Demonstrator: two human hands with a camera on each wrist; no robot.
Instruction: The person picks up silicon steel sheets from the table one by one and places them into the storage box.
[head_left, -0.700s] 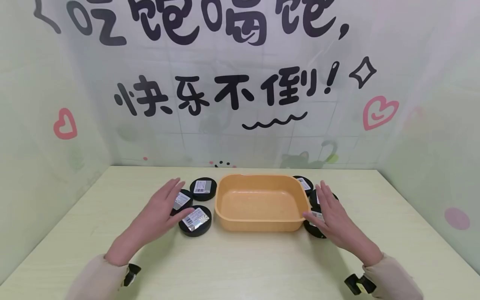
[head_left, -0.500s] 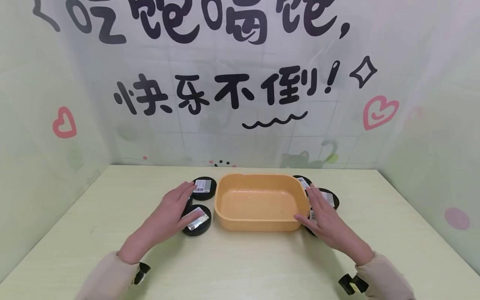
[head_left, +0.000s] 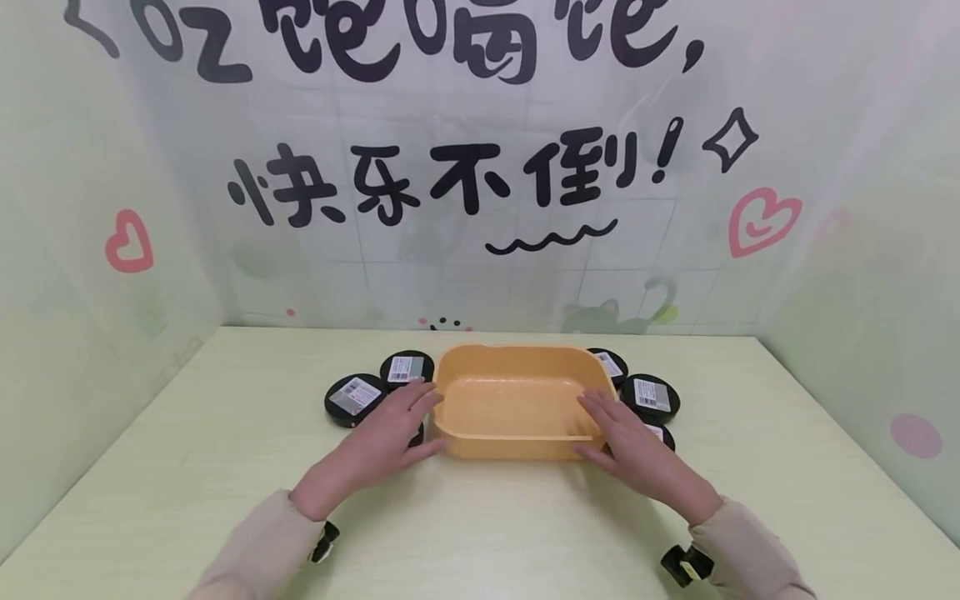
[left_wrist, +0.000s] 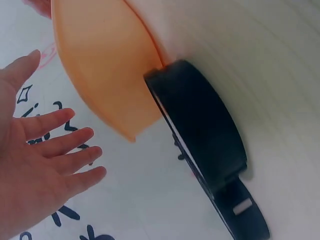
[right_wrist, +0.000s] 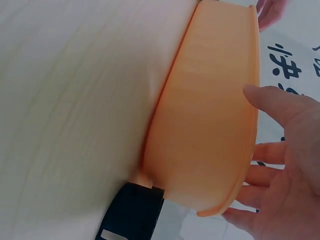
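Observation:
An orange rectangular plastic tub [head_left: 510,448] stands on the table, its inside bare. My left hand [head_left: 378,439], fingers spread, is at its left side, fingertips right at the rim in the head view. In the left wrist view the fingers look straight and hold nothing. My right hand [head_left: 637,450] overlaps the tub's right front corner; in the right wrist view its thumb [right_wrist: 270,100] and fingers lie along the rim, uncurled. Round black flat containers with silver labels flank the tub: one [head_left: 356,398] and another [head_left: 407,367] on the left, with a third mostly hidden behind my left hand.
To the tub's right lie more black containers, one at the back [head_left: 609,365], one outermost [head_left: 651,397] and one partly behind my right hand. The pale wooden table [head_left: 495,533] is walled by a printed curtain [head_left: 420,283] at the back and sides.
Both hands have moved inward towards the tub, the left to the right and the right to the left. The outer left container has come into view. The tub has hardly shifted.

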